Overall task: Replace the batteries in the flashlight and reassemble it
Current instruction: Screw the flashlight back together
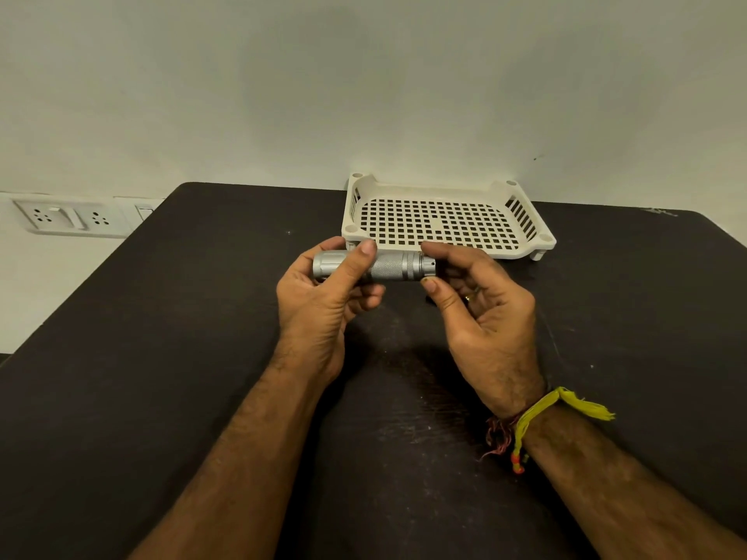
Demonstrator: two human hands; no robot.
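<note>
A short silver flashlight (pixel 391 267) with a knurled body is held level above the dark table, its wider head pointing left. My left hand (pixel 323 293) wraps around the head end, thumb across the front. My right hand (pixel 477 301) pinches the tail cap end between thumb and fingertips. The flashlight looks assembled in one piece. No loose batteries are in sight.
A cream perforated plastic tray (pixel 525 242) stands at the back of the dark table (pixel 182 337), against the pale wall. Wall sockets (pixel 68 218) sit at the left, beyond the table's edge. A yellow thread band (pixel 537 414) circles my right wrist.
</note>
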